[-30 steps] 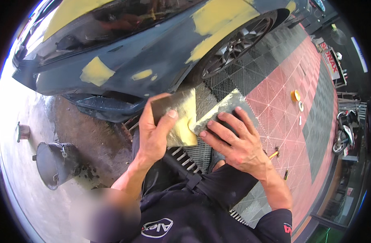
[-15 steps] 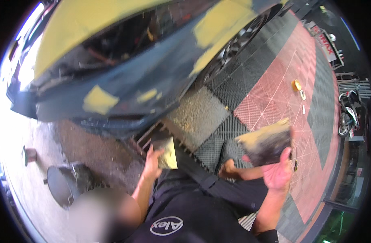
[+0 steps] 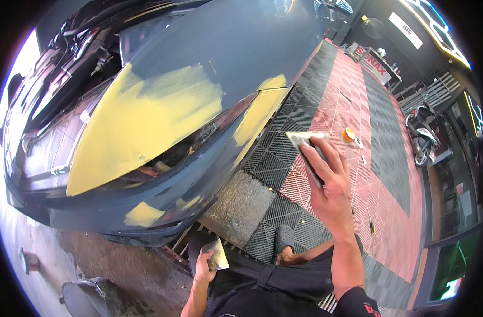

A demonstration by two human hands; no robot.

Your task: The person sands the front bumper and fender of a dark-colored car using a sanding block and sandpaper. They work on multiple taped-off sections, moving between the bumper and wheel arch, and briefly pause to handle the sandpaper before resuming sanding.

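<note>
My right hand (image 3: pixel 330 177) is raised near the car's front wheel side, fingers closed on a flat putty spreader (image 3: pixel 311 165) with a pale, yellowish edge; my fingers hide part of it. Low over my lap, my left hand (image 3: pixel 203 266) grips a small square putty card (image 3: pixel 218 257) smeared with yellow and dark filler. Ahead stands a dark grey car body (image 3: pixel 183 42) with an open headlight gap. A broad yellow putty patch (image 3: pixel 141 116) covers the panel corner above that gap. Smaller yellow putty patches lie on the bumper (image 3: pixel 93 215) and along the fender. Neither tool touches the car.
A dark bucket (image 3: pixel 91 298) and a small tin (image 3: pixel 29 260) stand on the floor at left. On the red and grey floor tiles (image 3: pixel 379 211) lie an orange tub (image 3: pixel 348 134), a tape roll (image 3: pixel 359 143) and a screwdriver (image 3: pixel 371 227). A motorcycle (image 3: pixel 422 134) stands at far right.
The view has tilted up, showing more of the car. My right hand has risen forward and turned its spreader edge-on, with the back of the hand now showing. My left hand still holds the card.
</note>
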